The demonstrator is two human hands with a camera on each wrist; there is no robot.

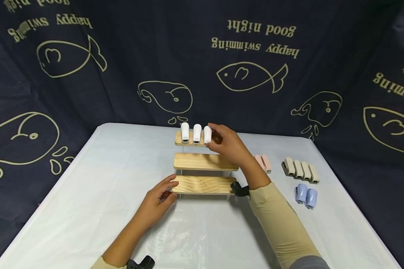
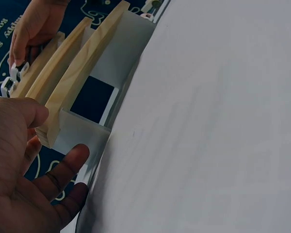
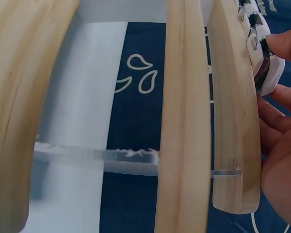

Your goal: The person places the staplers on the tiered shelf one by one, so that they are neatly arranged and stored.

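Note:
At the right end of a row on the top wooden tier, my right hand (image 1: 227, 142) pinches a white mini stapler (image 1: 207, 134) between thumb and fingers. Two more white mini staplers (image 1: 190, 133) stand beside it to the left. The right wrist view shows the held stapler (image 3: 271, 75) at the edge of the top tier (image 3: 236, 121). My left hand (image 1: 155, 203) touches the left end of the bottom tier (image 1: 203, 185) with relaxed fingers. In the left wrist view, a fingertip of that hand (image 2: 9, 160) meets the tier's end, while other fingers spread below it.
The middle tier (image 1: 205, 161) lies between the other two, on clear supports (image 3: 131, 160). On the white table (image 1: 121, 179), to the right, are pink staplers (image 1: 264, 163), several beige staplers (image 1: 301, 170) and two blue staplers (image 1: 306, 195). A dark printed curtain (image 1: 128, 48) hangs behind.

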